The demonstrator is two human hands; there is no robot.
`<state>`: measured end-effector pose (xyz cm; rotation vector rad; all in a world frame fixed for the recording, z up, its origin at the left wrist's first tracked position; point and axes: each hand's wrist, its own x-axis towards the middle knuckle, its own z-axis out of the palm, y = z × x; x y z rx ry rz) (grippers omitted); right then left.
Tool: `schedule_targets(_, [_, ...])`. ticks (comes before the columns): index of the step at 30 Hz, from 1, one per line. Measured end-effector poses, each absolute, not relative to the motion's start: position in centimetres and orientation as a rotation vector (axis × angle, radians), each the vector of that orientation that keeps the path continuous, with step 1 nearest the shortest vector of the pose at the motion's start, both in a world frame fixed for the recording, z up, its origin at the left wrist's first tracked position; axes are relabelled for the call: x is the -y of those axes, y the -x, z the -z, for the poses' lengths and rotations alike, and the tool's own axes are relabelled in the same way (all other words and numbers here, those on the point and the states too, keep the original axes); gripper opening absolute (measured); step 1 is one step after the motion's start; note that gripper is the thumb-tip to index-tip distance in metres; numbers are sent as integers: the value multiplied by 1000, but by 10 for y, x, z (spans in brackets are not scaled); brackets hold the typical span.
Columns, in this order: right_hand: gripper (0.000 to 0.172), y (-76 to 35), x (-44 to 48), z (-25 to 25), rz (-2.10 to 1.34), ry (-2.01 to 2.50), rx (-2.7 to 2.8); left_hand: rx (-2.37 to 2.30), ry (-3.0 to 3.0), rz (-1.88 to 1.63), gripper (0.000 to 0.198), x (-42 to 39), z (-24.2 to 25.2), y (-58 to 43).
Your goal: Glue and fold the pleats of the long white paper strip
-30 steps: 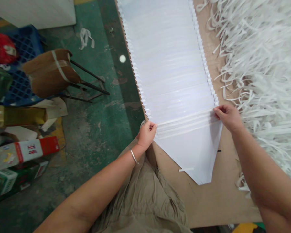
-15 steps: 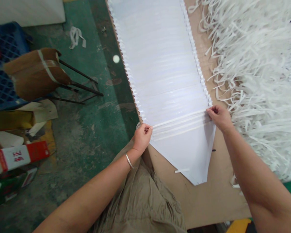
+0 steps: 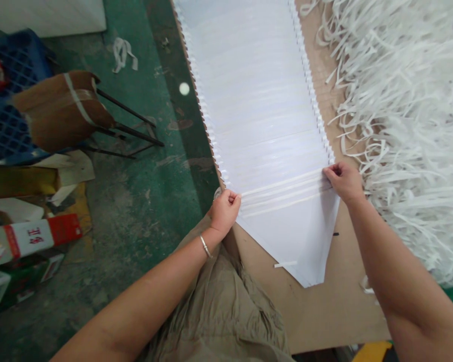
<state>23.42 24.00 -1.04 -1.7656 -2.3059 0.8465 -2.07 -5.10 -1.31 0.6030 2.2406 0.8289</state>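
A long white sheet (image 3: 283,239) with a tapered near end lies on the brown tabletop, with rows of narrow white strips across it. Pinched at its left end by my left hand (image 3: 226,210), a white strip (image 3: 283,182) runs taut over the sheet. My right hand (image 3: 343,181) pinches the strip's other end at the sheet's right edge. Several similar strips lie parallel just below it. Both sets of fingers are closed, and the strip ends inside them are hidden. A short strip piece (image 3: 286,264) rests near the sheet's tapered tip.
A large heap of loose white strips (image 3: 403,100) covers the right of the brown table (image 3: 335,311). To the left on the green floor stand a stool (image 3: 68,108), a blue crate (image 3: 18,60) and a red-and-white box (image 3: 38,236). A strip scrap (image 3: 123,53) lies on the floor.
The view has shifted slightly, so most things sit a little further right in the picture. Both hands keep their pinch on the strip at the sheet's two edges.
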Motion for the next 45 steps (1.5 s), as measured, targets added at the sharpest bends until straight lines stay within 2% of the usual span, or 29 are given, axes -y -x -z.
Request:
schedule_targets(14, [18, -228, -235, 8, -748, 1738, 2438, -2290, -699, -729, 20, 47, 12, 27])
schedule_targets(21, [33, -236, -275, -17, -126, 1722, 2593, -2210, -742, -827, 13, 59, -1, 34])
schedule_targets(25, [36, -240, -306, -5, -223, 1857, 2494, -2131, -766, -867, 9, 63, -12, 24])
schedule_targets(28, [32, -241, -309, 9, -348, 1850, 2445, -2094, -784, -869, 8, 63, -17, 16])
schedule_targets(31, [27, -249, -300, 12, -298, 1731, 2455, -2042, -810, -878, 10, 62, -19, 9])
schedule_targets(36, [16, -276, -271, -21, -146, 1533, 2566, -1944, -915, -894, 11, 54, -28, -3])
schedule_targets(39, [10, -278, -232, -56, -284, 1380, 2803, -1857, -1130, -950, 17, 40, -45, -20])
schedule_targets(43, [13, -256, -158, -100, -1024, 979, 3025, -1576, -1441, -973, 30, 17, -70, -54])
schedule_targets(45, [16, -244, -128, -115, -1257, 893, 2945, -1485, -1471, -888, 26, 10, -75, -66])
